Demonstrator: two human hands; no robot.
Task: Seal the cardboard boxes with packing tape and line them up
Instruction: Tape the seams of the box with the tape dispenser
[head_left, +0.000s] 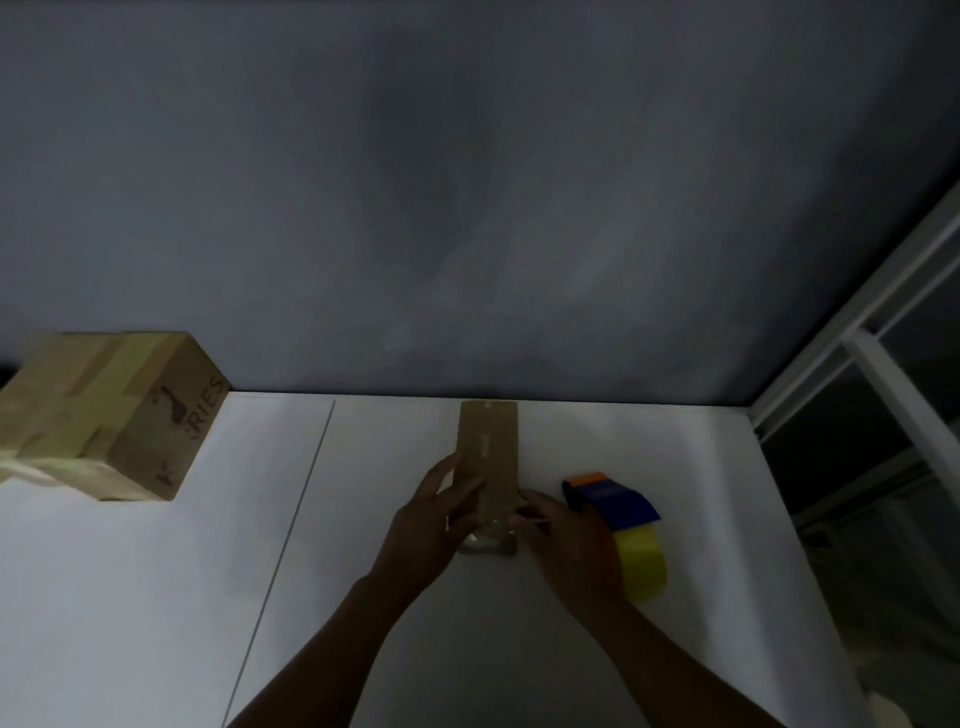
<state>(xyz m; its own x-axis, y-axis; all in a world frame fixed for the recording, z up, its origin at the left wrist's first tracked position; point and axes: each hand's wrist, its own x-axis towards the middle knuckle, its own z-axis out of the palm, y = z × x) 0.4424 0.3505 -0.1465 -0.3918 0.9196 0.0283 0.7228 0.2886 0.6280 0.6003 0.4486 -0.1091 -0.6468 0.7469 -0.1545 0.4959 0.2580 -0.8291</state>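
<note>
While the left hand (436, 514) grips the box (488, 457) mid-table (363, 571) to steady it, the right hand (566, 540) touches its shiny near end, pressing or pinching I cannot tell; dispenser (615, 501) waits just beside, sealed box (104, 410) far left

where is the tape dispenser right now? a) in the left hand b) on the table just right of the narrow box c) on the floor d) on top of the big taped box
b: the tape dispenser lies on the table to the right of the narrow box, next to the right hand.
</note>
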